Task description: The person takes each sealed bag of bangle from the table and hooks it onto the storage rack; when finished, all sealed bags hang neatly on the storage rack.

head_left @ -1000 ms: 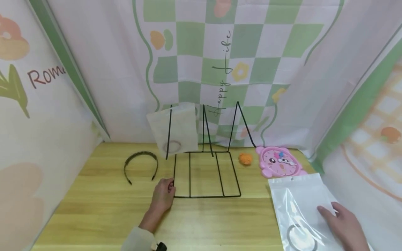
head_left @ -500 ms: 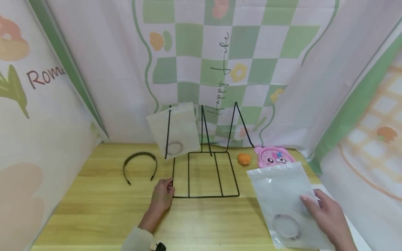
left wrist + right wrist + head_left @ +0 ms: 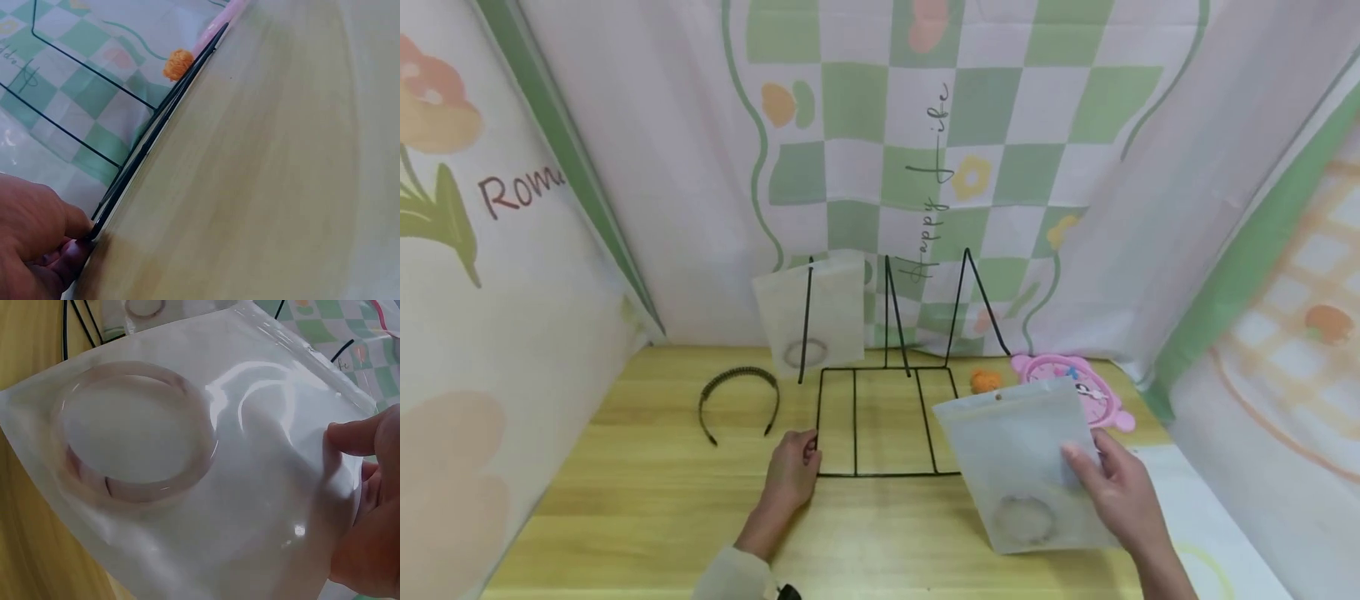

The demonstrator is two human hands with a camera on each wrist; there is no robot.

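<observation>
My right hand pinches the right edge of a white zip bag between thumb and fingers. Through its film shows a pale round bangle with darker streaks. The bag is tilted above the table and overlaps the front right corner of a black wire display rack in the head view. At that rack's left side, my left hand pinches the base wire, as the left wrist view also shows. A second bag with a ring shape inside hangs on the rack's left prong.
Left of the rack lies a dark toothed headband. An orange fuzzy ball sits to the right of the rack, beside a pink clock partly covered by the held bag. A patterned curtain closes off the back.
My right hand has carried the bag leftward and up, from the table's right side to the rack's front right corner. My left hand has kept its hold on the rack.
</observation>
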